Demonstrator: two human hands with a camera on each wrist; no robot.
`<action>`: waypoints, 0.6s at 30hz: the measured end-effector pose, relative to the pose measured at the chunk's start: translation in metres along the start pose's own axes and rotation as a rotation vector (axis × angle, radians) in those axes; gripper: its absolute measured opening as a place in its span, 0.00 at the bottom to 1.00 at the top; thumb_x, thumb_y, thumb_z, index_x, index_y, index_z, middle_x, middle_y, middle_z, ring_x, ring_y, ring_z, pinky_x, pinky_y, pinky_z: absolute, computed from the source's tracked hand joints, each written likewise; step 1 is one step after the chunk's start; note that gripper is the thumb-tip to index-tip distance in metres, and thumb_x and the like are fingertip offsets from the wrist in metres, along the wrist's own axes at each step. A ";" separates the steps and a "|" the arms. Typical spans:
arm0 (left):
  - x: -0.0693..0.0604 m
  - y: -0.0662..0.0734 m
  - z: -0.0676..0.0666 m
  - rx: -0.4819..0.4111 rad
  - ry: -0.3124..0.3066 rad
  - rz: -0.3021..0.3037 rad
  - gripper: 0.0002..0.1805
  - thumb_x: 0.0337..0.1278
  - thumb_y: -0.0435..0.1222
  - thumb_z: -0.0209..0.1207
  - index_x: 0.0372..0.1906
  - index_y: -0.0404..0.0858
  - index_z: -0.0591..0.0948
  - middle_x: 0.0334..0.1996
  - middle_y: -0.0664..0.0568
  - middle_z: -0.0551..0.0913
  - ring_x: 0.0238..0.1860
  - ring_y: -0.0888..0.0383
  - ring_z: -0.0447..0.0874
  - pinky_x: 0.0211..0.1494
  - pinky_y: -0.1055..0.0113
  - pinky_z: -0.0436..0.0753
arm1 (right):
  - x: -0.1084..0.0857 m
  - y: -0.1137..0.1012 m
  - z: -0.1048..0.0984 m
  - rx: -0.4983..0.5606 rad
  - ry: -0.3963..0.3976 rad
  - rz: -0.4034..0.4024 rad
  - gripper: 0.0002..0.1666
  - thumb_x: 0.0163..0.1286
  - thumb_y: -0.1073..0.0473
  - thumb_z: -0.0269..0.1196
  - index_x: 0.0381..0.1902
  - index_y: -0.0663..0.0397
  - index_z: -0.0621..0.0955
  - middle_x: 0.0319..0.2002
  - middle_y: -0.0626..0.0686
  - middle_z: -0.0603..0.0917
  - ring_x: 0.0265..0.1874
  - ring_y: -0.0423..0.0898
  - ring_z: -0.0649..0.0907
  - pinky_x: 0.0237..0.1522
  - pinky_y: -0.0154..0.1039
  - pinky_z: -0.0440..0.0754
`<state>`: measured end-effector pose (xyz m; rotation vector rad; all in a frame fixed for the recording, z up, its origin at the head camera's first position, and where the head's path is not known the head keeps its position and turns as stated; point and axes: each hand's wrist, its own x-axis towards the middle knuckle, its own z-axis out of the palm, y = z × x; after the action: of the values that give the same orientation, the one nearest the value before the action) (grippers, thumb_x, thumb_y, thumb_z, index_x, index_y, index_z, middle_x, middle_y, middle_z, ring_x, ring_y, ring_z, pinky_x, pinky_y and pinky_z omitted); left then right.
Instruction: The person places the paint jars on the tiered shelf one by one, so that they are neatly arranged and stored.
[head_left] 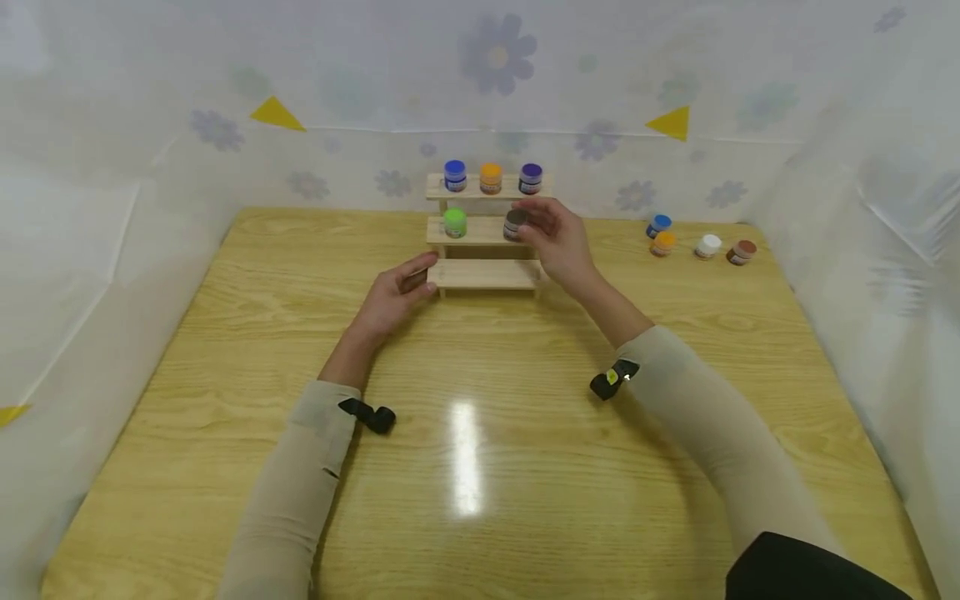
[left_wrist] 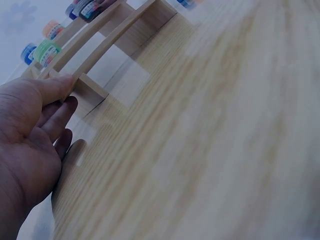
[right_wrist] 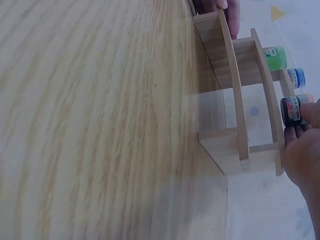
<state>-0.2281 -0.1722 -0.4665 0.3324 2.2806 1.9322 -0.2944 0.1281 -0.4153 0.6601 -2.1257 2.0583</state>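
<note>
A three-tier wooden step rack [head_left: 483,274] stands at the back of the table. My left hand [head_left: 392,298] holds the left end of its lowest step, thumb and fingers about the edge. On the middle step, toward the right, my right hand [head_left: 560,248] pinches a small black paint jar [right_wrist: 290,111] between thumb and fingers. A light green paint jar [head_left: 454,222] sits at that step's left. Along the top step are a blue jar [head_left: 455,176], an orange jar [head_left: 491,178] and a purple jar [head_left: 530,178]. The lowest step's surface is bare.
To the right of the rack, loose on the table [head_left: 525,467], are a blue jar [head_left: 659,226], an orange jar [head_left: 662,244], a white jar [head_left: 707,246] and a brown jar [head_left: 742,252]. A flowered white sheet [head_left: 360,75] hangs behind the table.
</note>
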 end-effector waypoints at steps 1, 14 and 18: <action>0.000 0.001 0.000 -0.002 0.000 -0.001 0.30 0.78 0.32 0.60 0.80 0.41 0.70 0.81 0.51 0.66 0.79 0.50 0.67 0.76 0.59 0.76 | 0.001 0.000 0.002 -0.016 -0.005 0.000 0.22 0.74 0.76 0.62 0.65 0.72 0.77 0.63 0.67 0.82 0.65 0.53 0.82 0.65 0.40 0.84; 0.001 0.000 0.003 -0.019 -0.009 -0.009 0.30 0.78 0.32 0.59 0.80 0.40 0.70 0.81 0.50 0.66 0.79 0.50 0.66 0.76 0.59 0.75 | 0.009 -0.020 0.025 -0.152 -0.101 -0.040 0.25 0.74 0.81 0.59 0.67 0.81 0.72 0.64 0.75 0.79 0.66 0.67 0.78 0.71 0.53 0.79; 0.001 0.001 0.003 -0.028 -0.011 -0.009 0.30 0.78 0.32 0.59 0.80 0.40 0.70 0.81 0.50 0.65 0.80 0.49 0.65 0.77 0.59 0.74 | 0.005 -0.038 0.030 -0.192 -0.099 -0.004 0.25 0.75 0.81 0.58 0.68 0.80 0.71 0.64 0.75 0.78 0.67 0.65 0.78 0.71 0.48 0.79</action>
<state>-0.2286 -0.1687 -0.4657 0.3282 2.2421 1.9504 -0.2783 0.0983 -0.3804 0.7525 -2.3357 1.8232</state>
